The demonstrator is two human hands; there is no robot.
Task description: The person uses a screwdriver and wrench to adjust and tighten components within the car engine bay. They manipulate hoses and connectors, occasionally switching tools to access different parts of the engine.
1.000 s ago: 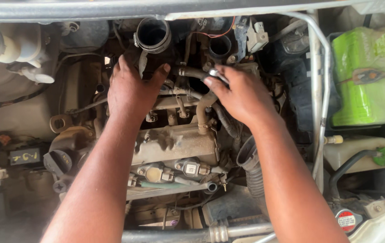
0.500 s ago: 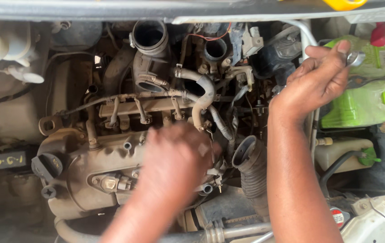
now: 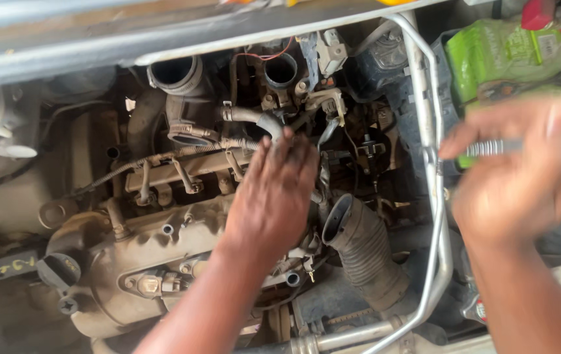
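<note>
My left hand (image 3: 274, 196) lies flat, fingers spread and holding nothing, on the dusty engine (image 3: 156, 262); a curved grey hose (image 3: 254, 118) sits just beyond my fingertips. My right hand (image 3: 516, 177) (blurred) grips a ribbed metal tool (image 3: 500, 147) beside the silver pipe (image 3: 434, 216).

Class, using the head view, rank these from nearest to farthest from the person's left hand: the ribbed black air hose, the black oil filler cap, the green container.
From the left hand:
1. Ribbed black air hose, just to its right.
2. Black oil filler cap, far left on the engine cover.
3. Green container, upper right corner.
</note>
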